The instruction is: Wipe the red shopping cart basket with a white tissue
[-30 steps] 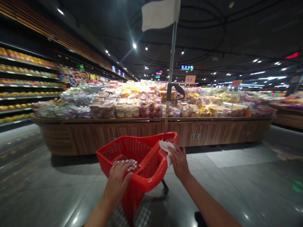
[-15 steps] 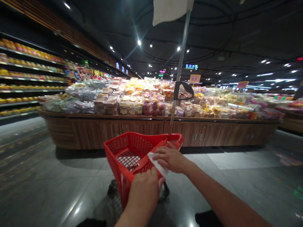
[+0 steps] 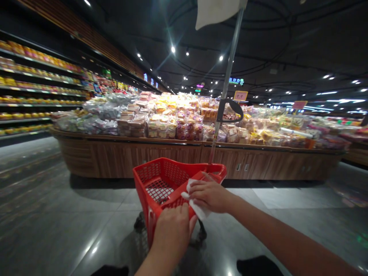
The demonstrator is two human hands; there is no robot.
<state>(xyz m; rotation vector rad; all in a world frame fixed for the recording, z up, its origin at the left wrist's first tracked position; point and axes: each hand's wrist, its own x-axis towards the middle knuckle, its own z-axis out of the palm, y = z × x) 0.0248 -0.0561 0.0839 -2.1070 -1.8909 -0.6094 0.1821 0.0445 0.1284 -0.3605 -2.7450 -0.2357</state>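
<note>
A red plastic shopping cart (image 3: 148, 182) with a lattice basket stands in front of me on dark wheels. My left hand (image 3: 173, 226) is wrapped over the near rim of the cart, on its handle side. In my right hand (image 3: 211, 195) is a white tissue (image 3: 199, 209), pressed against the red handle edge just right of the left hand. The fingers lie over the tissue, and part of it hangs down below them. A grey metal pole (image 3: 230, 69) with a dark loop (image 3: 231, 110) and a pale flag-like panel rises from the cart's far right corner.
A long wooden display counter (image 3: 178, 151) heaped with packaged bread and bagged goods (image 3: 186, 119) runs across ahead of the cart. Shelves of jars (image 3: 34, 80) line the left side. The grey tiled floor (image 3: 100, 218) is glossy. A price sign (image 3: 240, 95) stands over the goods.
My right hand has slid slightly right along the handle with the tissue, which is now more crumpled. The cart sits a little further right in view. My left hand keeps its hold.
</note>
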